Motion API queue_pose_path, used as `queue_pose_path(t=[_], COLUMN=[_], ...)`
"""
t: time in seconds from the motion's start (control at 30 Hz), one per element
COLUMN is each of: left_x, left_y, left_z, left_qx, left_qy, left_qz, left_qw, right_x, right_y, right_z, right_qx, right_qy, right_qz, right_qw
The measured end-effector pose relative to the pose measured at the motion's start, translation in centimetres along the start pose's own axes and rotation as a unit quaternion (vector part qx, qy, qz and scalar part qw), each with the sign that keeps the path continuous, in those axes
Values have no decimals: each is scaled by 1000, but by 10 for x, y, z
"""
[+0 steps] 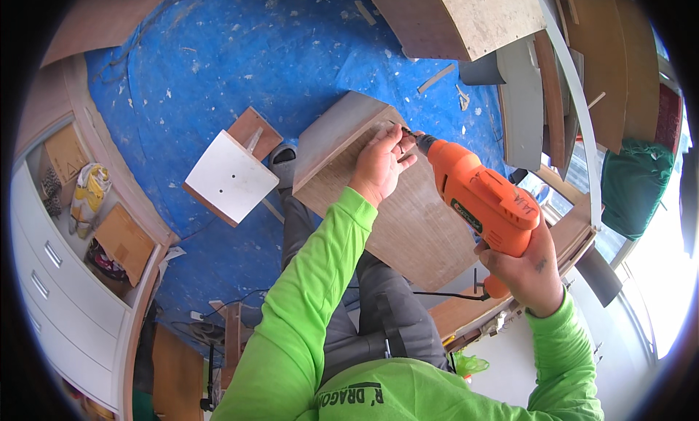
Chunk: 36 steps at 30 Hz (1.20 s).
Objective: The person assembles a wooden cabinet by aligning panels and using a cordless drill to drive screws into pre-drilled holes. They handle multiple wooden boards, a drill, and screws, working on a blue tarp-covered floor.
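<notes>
My right hand (526, 268) is wrapped round the handle of an orange corded power drill (480, 195). The drill's dark chuck (425, 141) points up and left, toward the far corner of a wooden box (422, 224) with a wood-grain face. My left hand (382, 162) is at that corner, its fingers curled together close by the thin dark bit (405, 131) in front of the chuck. Whatever they pinch is too small to make out. The box stands tilted in front of my legs, its pale side (338, 126) facing away to the left.
A small white-topped wooden stool (231, 177) stands left on the blue floor sheet (196, 79), among wood scraps. A drawer cabinet (65, 275) lines the left side. Another wooden box (466, 17) is at the far right, by leaning panels (520, 108). The drill's black cord (448, 296) runs near my legs.
</notes>
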<state>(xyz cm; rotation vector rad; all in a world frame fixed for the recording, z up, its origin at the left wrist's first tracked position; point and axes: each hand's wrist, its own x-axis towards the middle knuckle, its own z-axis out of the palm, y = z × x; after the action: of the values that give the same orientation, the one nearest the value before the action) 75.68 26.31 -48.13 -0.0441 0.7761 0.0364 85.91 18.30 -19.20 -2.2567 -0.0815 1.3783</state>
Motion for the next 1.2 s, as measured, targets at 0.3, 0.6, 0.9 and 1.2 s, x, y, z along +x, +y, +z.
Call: queue_pose_path(t=[0.3,0.6,0.9,1.2], left_x=[2,-18,-43,-28], left_y=[0,-1,46,37], left_z=[-2,-1,-30,-43], left_qx=[8,127,747,804], left_qy=[-7,87,223,211], left_qz=[2,54,426,368], left_qw=[1000,987,459,417], right_x=[3,6,6,8], right_y=[-5,-9,-13,-15], right_z=[0,0,-1,-2], right_qx=[-37,-84,-76,-103], right_qy=[4,8,2,9], right_qz=[-19,-45,-33,-35], right_qw=[999,995,997,994])
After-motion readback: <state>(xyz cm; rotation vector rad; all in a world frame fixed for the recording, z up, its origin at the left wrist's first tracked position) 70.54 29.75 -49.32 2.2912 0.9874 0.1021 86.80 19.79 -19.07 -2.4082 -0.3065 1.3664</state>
